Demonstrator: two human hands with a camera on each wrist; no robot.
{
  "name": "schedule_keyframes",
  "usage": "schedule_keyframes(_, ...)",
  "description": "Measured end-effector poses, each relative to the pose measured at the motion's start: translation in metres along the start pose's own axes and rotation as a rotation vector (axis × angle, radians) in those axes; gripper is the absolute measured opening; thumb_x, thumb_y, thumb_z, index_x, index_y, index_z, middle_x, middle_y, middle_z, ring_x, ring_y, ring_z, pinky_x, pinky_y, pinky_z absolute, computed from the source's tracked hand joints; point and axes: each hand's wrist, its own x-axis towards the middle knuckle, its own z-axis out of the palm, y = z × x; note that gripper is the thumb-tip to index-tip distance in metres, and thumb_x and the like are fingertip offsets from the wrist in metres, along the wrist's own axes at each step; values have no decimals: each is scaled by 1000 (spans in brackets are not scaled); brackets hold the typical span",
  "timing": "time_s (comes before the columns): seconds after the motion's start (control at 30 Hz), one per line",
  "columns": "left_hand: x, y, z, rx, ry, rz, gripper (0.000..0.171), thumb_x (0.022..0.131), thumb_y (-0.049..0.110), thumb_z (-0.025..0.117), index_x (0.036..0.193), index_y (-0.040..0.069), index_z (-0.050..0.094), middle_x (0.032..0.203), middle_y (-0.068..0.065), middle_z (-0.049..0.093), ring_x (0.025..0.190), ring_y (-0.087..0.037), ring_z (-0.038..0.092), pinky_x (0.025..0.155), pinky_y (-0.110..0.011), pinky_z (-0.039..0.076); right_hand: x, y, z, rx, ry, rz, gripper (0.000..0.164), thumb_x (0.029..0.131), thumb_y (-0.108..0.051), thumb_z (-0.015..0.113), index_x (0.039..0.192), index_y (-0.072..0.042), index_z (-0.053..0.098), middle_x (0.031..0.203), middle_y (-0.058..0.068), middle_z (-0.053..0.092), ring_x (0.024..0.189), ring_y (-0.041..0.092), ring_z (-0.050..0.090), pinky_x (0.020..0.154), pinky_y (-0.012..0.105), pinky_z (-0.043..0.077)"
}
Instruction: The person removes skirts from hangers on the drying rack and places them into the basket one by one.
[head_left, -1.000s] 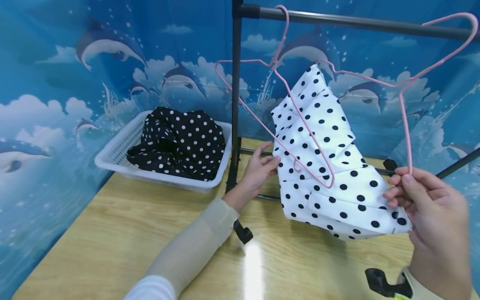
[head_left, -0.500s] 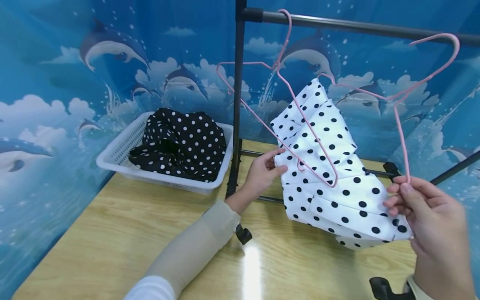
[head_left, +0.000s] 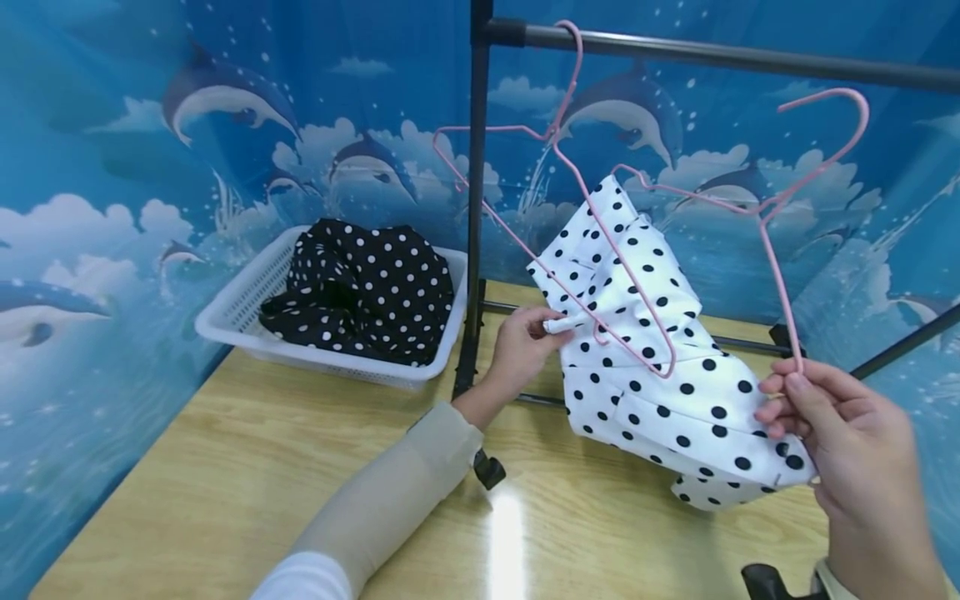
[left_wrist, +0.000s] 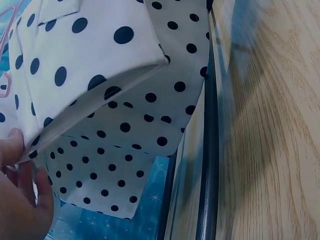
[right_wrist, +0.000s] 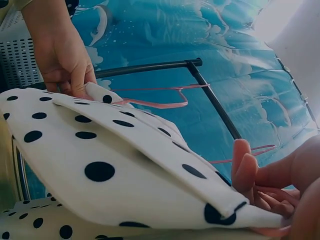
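Observation:
A white garment with black polka dots (head_left: 637,408) hangs slantwise between my two hands, its pleated panel facing me. My left hand (head_left: 521,346) pinches its left edge, where a bit of cloth folds over; the left wrist view shows the garment's open edge (left_wrist: 135,72) gaping beside the fingers. My right hand (head_left: 855,433) holds the lower end of a pink clothes hanger (head_left: 763,210) between thumb and fingers, together with the garment's right corner. This hanger's hook points up, free of the rail, and its far shoulder reaches the garment's top corner.
A second pink hanger (head_left: 553,133) hangs from the dark rack rail (head_left: 712,54), overlapping the garment in the head view. Left of the rack post (head_left: 475,208), a white basket (head_left: 337,358) holds black polka-dot cloth (head_left: 397,275). Black rack feet (head_left: 489,469) stand on the wooden table (head_left: 375,467).
The held hanger and garment have come down and left, the hook dropping away from rail height. My left fingers have gone from touching the garment's edge to pinching it.

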Motion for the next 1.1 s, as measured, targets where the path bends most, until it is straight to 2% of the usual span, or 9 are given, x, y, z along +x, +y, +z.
schedule_keyframes(0.13, 2, -1, 0, -36, 4, 20, 15, 82, 7, 78, 95, 5, 72, 107, 0, 59, 92, -11, 59, 81, -30, 53, 1, 0, 0, 3, 4, 22, 14, 96, -7, 57, 102, -4, 70, 79, 7, 70, 58, 15, 65, 48, 22, 52)
schedule_keyframes(0.23, 2, -3, 0, -81, -31, 43, 12, 84, 5, 74, 93, 4, 67, 123, 4, 60, 116, -12, 54, 100, -36, 45, 2, 1, 0, 3, 9, 29, 14, 96, -8, 58, 103, -5, 70, 79, 7, 70, 58, 16, 65, 48, 22, 52)
schedule_keyframes(0.33, 2, -4, -1, -131, -72, 51, 12, 88, 5, 69, 99, 5, 63, 133, 5, 58, 130, -12, 46, 108, -36, 37, 2, 3, 0, 7, 6, 22, 15, 95, -9, 59, 104, -4, 69, 80, 8, 70, 58, 16, 65, 48, 22, 52)
schedule_keyframes(0.43, 1, -5, -2, -158, -84, 42, 13, 91, 8, 67, 103, 6, 61, 127, 1, 62, 124, -13, 51, 102, -34, 43, 1, 5, -1, 6, -1, 18, 15, 95, -10, 60, 104, -3, 69, 80, 9, 70, 58, 16, 65, 48, 22, 52)
schedule_keyframes(0.57, 0, -5, -2, -181, -78, 44, 13, 93, 12, 66, 97, 4, 56, 112, -5, 64, 100, -13, 59, 82, -27, 51, 0, 7, -1, -6, 0, 29, 16, 95, -11, 60, 105, -3, 69, 80, 9, 70, 58, 16, 65, 48, 23, 52)
schedule_keyframes(0.67, 0, -4, -3, -207, -78, 47, 15, 93, 11, 65, 93, 3, 53, 105, -6, 63, 80, -11, 56, 66, -23, 48, 0, 9, -1, -11, -5, 25, 17, 95, -11, 60, 106, -2, 69, 81, 9, 70, 59, 16, 65, 48, 22, 51)
schedule_keyframes(0.8, 0, -4, -3, -193, -71, 44, 15, 92, 10, 66, 92, 3, 53, 95, -6, 62, 59, -11, 43, 52, -23, 38, 0, 9, -1, -8, -10, 17, 17, 95, -12, 60, 106, -2, 69, 81, 9, 70, 59, 16, 65, 48, 23, 51)
schedule_keyframes(0.93, 1, -5, -3, -136, -59, 37, 12, 90, 10, 68, 98, 4, 60, 96, -4, 63, 65, -10, 49, 55, -21, 43, 1, 10, -1, -12, 1, 39, 17, 95, -12, 60, 105, -2, 69, 81, 9, 70, 58, 17, 65, 48, 23, 52)
schedule_keyframes(1.1, 2, -6, -4, -63, -55, 11, 23, 90, 11, 69, 113, 7, 68, 106, -2, 67, 79, -9, 58, 64, -20, 49, 0, 11, -1, -21, 4, 45, 15, 94, -11, 61, 104, -4, 69, 80, 8, 70, 58, 16, 65, 48, 22, 52)
